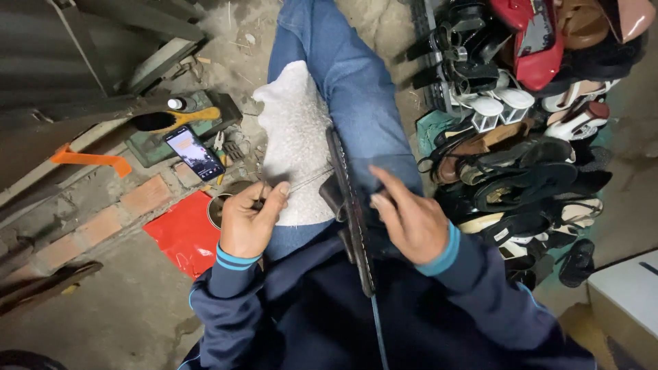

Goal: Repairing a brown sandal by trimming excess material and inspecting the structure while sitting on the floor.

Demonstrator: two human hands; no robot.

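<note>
While it lies edge-up across the person's lap, the dark shoe sole shows a row of pale stitches along its rim. A taut thread runs from it to the left hand, closed around a small tool. The right hand, fingers half-open, presses the sole's side. A white cloth covers the knee; a phone lies on the floor's bricks.

cardboard box cropped, phone screen unreadable
</note>
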